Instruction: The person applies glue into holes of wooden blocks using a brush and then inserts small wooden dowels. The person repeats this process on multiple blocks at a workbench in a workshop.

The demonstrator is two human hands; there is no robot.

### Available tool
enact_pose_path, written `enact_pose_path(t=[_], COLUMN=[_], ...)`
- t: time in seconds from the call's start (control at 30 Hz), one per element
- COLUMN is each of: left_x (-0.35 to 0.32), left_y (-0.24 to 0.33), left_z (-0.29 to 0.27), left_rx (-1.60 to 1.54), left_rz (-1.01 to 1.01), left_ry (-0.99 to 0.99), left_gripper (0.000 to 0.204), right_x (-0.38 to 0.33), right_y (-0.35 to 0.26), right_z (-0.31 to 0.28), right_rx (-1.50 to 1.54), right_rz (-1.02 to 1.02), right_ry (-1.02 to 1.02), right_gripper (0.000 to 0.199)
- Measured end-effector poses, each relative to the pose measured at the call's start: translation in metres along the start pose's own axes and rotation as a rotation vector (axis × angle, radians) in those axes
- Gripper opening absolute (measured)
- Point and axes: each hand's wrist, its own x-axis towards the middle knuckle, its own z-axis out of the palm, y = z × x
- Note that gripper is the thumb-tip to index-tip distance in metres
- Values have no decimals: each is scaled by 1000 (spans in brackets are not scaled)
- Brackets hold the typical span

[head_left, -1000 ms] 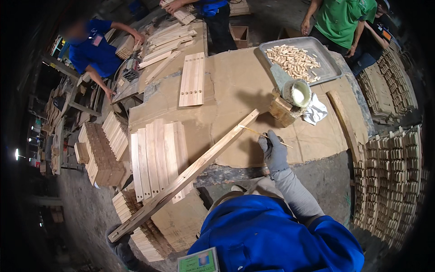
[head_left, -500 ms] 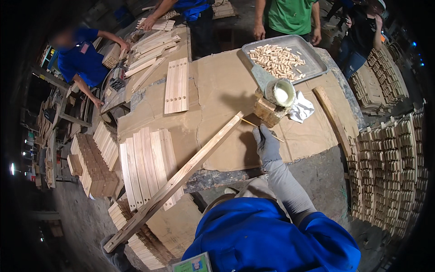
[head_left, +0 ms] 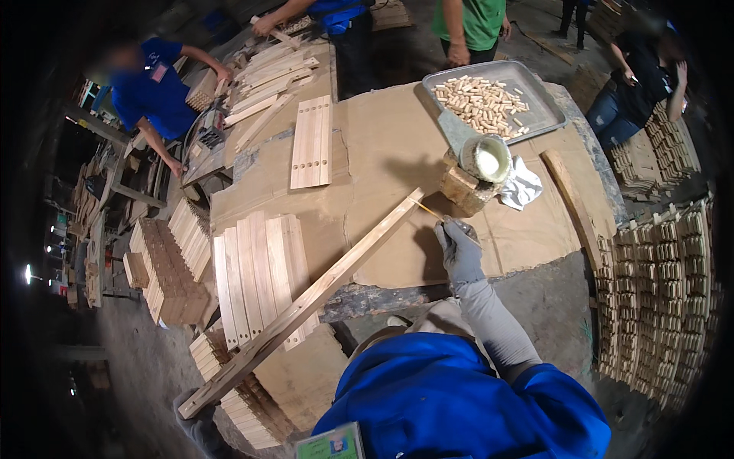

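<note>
A long wooden bar (head_left: 306,302) slants from the lower left to the middle of the cardboard-covered table. My left hand (head_left: 197,424), in a dark glove, grips its near end; most of the fingers are hidden. In a grey glove, my right hand (head_left: 461,251) pinches a thin wooden stick (head_left: 430,208), its tip at the bar's far end. Beyond that hand, a cup of white liquid (head_left: 487,161) rests tilted on a wooden block (head_left: 464,191), beside a crumpled white cloth (head_left: 522,184).
A grey tray (head_left: 552,115) of dowels stands at the back right. Drilled slats (head_left: 256,268) lie left of the bar, and another slat group (head_left: 312,145) lies farther back. A rough wooden strip (head_left: 569,199) borders the right side. Stacked slats (head_left: 657,306) rise at right. Co-workers stand around the far side.
The view has shifted slightly, moving the table's contents rightward in the picture. My right hand's stick remains at the bar's end, angled more steeply. The person in green has moved left.
</note>
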Motion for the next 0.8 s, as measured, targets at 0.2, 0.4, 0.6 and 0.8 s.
enact_pose_path(t=[0.2, 0.4, 0.6, 0.8], left_x=[1, -3, -8, -9], left_y=[9, 12, 19, 25], left_z=[5, 7, 16, 18], left_rx=[-53, -40, -136, -101], left_rz=[-36, -63, -40, -69], left_ry=[-18, -13, 38, 19], left_gripper=[41, 41, 38, 40], right_x=[-5, -26, -57, -51], right_y=[3, 5, 8, 6], right_z=[-9, 11, 23, 20], right_rx=[0, 25, 57, 43], right_rz=[43, 37, 110, 88], right_ry=[-63, -27, -76, -120], right_gripper=[11, 10, 11, 12])
